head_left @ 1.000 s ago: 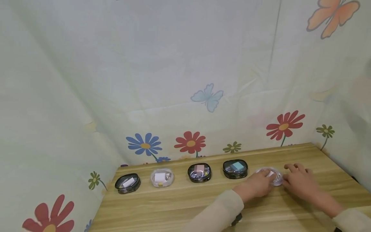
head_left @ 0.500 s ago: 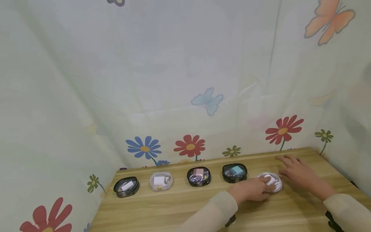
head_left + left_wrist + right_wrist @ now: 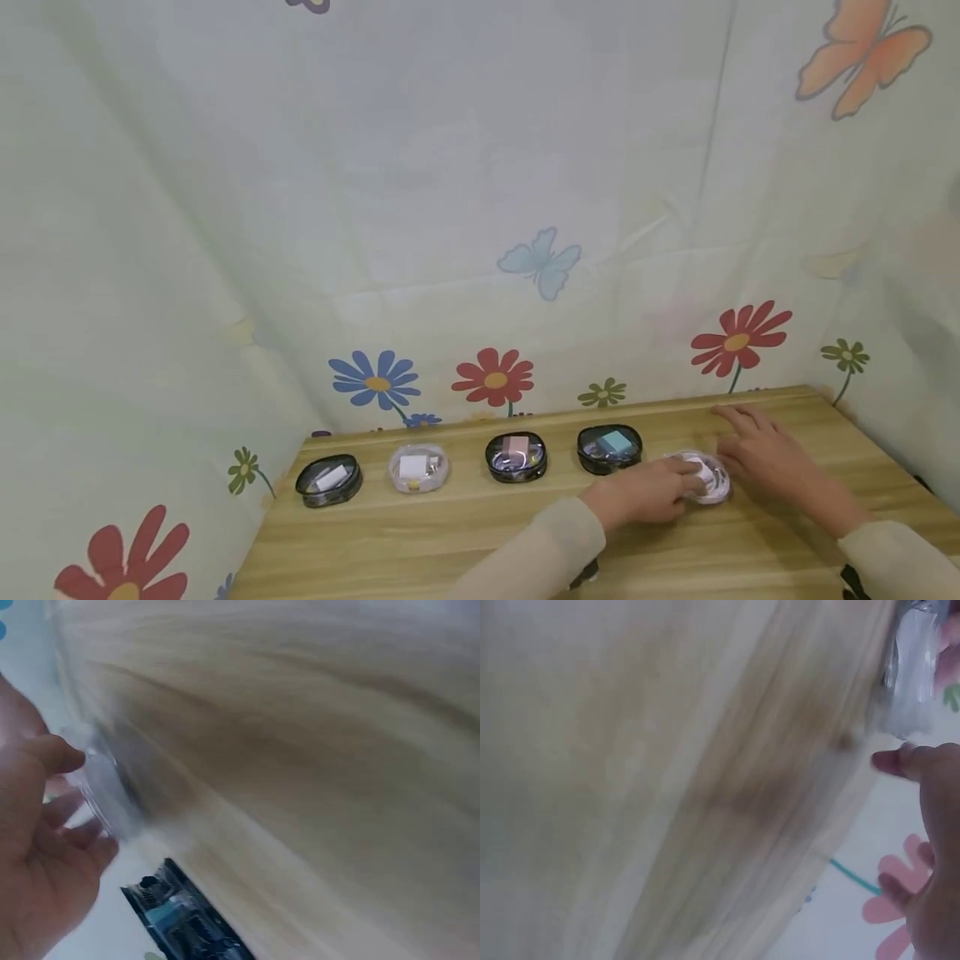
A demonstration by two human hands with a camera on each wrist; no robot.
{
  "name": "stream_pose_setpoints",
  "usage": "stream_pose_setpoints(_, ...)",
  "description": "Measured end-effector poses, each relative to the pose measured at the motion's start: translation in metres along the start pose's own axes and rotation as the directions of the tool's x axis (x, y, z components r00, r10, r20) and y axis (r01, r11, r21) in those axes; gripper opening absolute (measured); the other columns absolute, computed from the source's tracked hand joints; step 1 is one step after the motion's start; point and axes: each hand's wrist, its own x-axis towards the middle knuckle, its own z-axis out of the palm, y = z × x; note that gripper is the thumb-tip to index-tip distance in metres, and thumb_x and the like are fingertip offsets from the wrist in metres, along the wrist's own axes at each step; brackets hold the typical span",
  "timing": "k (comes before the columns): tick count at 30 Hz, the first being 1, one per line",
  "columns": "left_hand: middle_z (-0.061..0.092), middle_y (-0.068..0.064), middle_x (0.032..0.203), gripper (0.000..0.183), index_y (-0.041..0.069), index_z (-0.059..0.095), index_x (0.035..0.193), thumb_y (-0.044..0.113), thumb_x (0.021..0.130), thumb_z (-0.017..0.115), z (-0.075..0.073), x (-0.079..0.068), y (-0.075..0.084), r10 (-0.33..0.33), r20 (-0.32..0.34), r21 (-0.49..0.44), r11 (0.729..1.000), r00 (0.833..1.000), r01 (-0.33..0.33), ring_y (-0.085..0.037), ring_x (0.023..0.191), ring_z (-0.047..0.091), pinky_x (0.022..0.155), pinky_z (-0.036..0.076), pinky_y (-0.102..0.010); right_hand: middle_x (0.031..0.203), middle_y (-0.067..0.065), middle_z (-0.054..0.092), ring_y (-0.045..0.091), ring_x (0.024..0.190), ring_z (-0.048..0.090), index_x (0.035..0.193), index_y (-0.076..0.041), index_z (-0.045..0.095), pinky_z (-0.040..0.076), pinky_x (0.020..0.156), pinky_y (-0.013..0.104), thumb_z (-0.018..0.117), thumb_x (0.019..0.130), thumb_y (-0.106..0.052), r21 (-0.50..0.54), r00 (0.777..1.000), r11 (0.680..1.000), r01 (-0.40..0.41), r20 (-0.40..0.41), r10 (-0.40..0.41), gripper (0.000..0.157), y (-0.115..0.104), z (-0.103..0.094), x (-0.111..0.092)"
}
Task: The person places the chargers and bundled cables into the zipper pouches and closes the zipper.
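Note:
In the head view, the oval clear pouch [image 3: 716, 485] at the right end of a row holds a white charger and coiled cable. My left hand [image 3: 647, 492] grips it from its left side, fingers over the top. The left wrist view shows thumb and fingers about opposite sides of this clear pouch [image 3: 112, 787]. My right hand [image 3: 772, 462] lies just right of the pouch, fingers extended toward the table's back edge. In the right wrist view, its fingertips stand apart from the pouch [image 3: 913, 671].
Leftward on the wooden table [image 3: 420, 542] stand a black-rimmed pouch with a blue charger [image 3: 609, 450], another with a pink charger [image 3: 516, 457], a clear pouch [image 3: 418, 468] and a black-rimmed one with a white block [image 3: 328, 481]. A flower-printed curtain [image 3: 420, 208] hangs behind.
My right hand has moved off the pouch's right edge toward the back. The pouch has shifted slightly toward me, my left hand staying on it.

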Motion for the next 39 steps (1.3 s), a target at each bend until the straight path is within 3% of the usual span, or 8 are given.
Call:
stream_pose_setpoints(4,0.055,0.015,0.141,0.030,0.026,0.057,0.131,0.039,0.104,0.054,0.002,0.006,0.002,-0.093,-0.054,0.089,0.991,0.994,0.097,-0.004,0.135,0.048,0.119,0.025,-0.021,0.140,0.019,0.052,0.053,0.123,0.047,0.072,-0.028,0.067,0.047,0.078,0.076,0.082,0.083,-0.021,-0.002,0.995,0.998,-0.064,0.074,0.064,0.020,-0.010,-0.007,-0.006)
stream_pose_setpoints(6,0.054,0.016,0.143,0.035,0.027,0.056,0.133,0.046,0.104,0.053,0.002,0.009,0.004,-0.163,-0.047,0.072,0.984,0.986,0.166,-0.003,0.136,0.047,0.119,0.025,-0.022,0.138,0.019,0.052,0.053,0.119,0.049,0.071,-0.029,0.068,0.049,0.073,0.073,0.083,0.081,-0.021,0.015,0.994,0.997,-0.070,0.087,0.069,0.019,-0.014,-0.010,-0.009)
stream_pose_setpoints(12,0.053,0.017,0.142,0.045,0.029,0.054,0.139,0.054,0.103,0.051,0.001,0.015,0.017,-0.259,-0.041,-0.004,0.966,0.965,0.259,-0.001,0.138,0.043,0.119,0.022,-0.020,0.133,0.018,0.055,0.047,0.109,0.054,0.066,-0.028,0.071,0.052,0.071,0.064,0.086,0.069,-0.014,0.109,1.000,0.994,0.009,-0.004,-0.009,0.020,-0.020,-0.016,-0.023)
stream_pose_setpoints(16,0.054,0.015,0.138,0.050,0.028,0.056,0.138,0.060,0.101,0.051,0.000,0.014,0.022,-0.250,-0.099,0.053,0.965,0.963,0.256,-0.003,0.134,0.046,0.116,0.029,-0.021,0.131,0.019,0.055,0.043,0.104,0.056,0.068,-0.029,0.074,0.050,0.076,0.061,0.089,0.065,-0.014,0.146,0.992,0.984,0.106,-0.083,-0.094,0.022,-0.020,-0.014,-0.028)
stream_pose_setpoints(21,0.050,0.015,0.142,0.045,0.034,0.058,0.135,0.062,0.100,0.050,0.000,0.013,0.026,-0.259,-0.106,0.058,0.962,0.960,0.266,-0.006,0.138,0.043,0.116,0.032,-0.027,0.133,0.017,0.052,0.041,0.105,0.056,0.072,-0.037,0.073,0.051,0.069,0.059,0.091,0.067,-0.018,0.185,0.988,0.972,0.145,-0.077,-0.133,0.027,-0.021,-0.013,-0.030)
stream_pose_setpoints(26,0.043,0.013,0.151,0.044,0.039,0.053,0.142,0.059,0.103,0.044,0.001,0.014,0.028,-0.284,-0.065,0.039,0.957,0.957,0.287,-0.012,0.144,0.037,0.116,0.034,-0.031,0.133,0.018,0.053,0.041,0.107,0.056,0.073,-0.036,0.075,0.052,0.070,0.060,0.091,0.069,-0.017,0.195,0.992,0.973,0.125,-0.061,-0.115,0.026,-0.025,-0.017,-0.029)
stream_pose_setpoints(32,0.044,0.012,0.153,0.042,0.040,0.050,0.146,0.052,0.107,0.039,0.002,0.012,0.028,-0.224,-0.016,0.126,0.966,0.974,0.224,-0.015,0.144,0.037,0.117,0.033,-0.032,0.134,0.011,0.057,0.041,0.114,0.055,0.079,-0.037,0.075,0.050,0.074,0.067,0.085,0.079,-0.026,0.092,0.992,0.996,0.017,0.123,-0.028,0.015,-0.033,-0.024,-0.030)
stream_pose_setpoints(39,0.046,0.012,0.151,0.041,0.039,0.047,0.148,0.048,0.108,0.040,0.002,0.008,0.023,-0.108,-0.038,0.257,0.960,0.993,0.114,-0.011,0.135,0.042,0.111,0.040,-0.029,0.128,0.007,0.063,0.036,0.112,0.059,0.082,-0.034,0.076,0.051,0.073,0.065,0.086,0.079,-0.030,-0.038,0.995,0.999,0.030,0.094,-0.026,0.011,-0.030,-0.027,-0.028)
